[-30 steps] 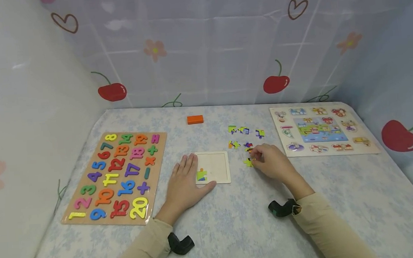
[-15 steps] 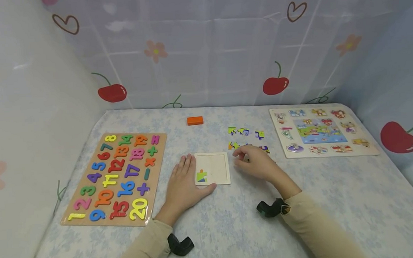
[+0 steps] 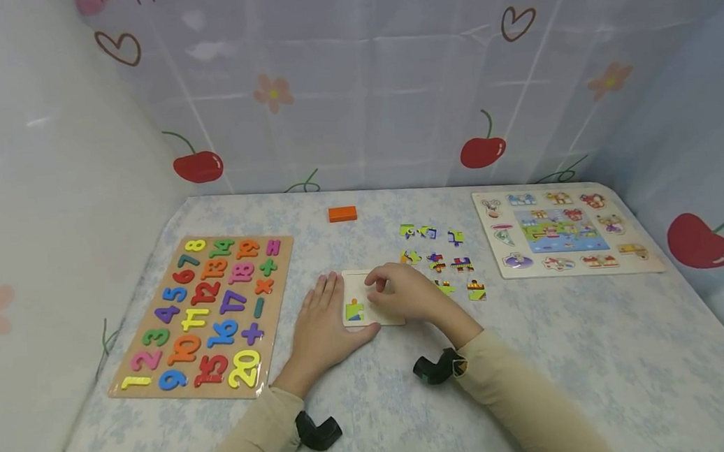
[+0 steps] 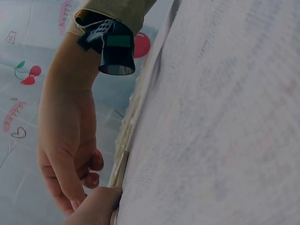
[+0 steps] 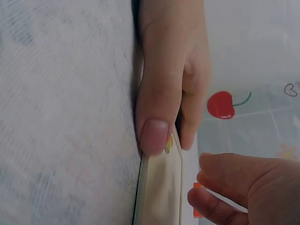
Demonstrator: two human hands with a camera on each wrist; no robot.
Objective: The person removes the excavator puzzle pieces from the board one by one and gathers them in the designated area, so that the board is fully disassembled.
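My left hand (image 3: 323,321) lies along the left side of a small wooden puzzle tray (image 3: 389,317), its thumb across the near edge. In the left wrist view, its thumb (image 4: 101,201) rests at the tray's edge. One green and blue puzzle piece (image 3: 355,312) sits in the tray's near left corner. Over the tray's right half hovers my right hand (image 3: 407,294), its fingers bent. The right wrist view has the right hand's (image 5: 234,185) thumb and finger a little apart, with nothing visible between them. Several loose puzzle pieces (image 3: 462,264) lie right of the tray.
A number board (image 3: 260,391) stands at the left with raised coloured digits. An orange block (image 3: 343,214) lies behind the tray. At the back right is a wooden picture board (image 3: 642,262). A patterned curtain (image 3: 354,114) borders the table (image 3: 375,407).
My right hand has moved left from the loose pieces to over the tray, uncovering pieces at the right. My left hand stays at the tray, and its piece has not moved.
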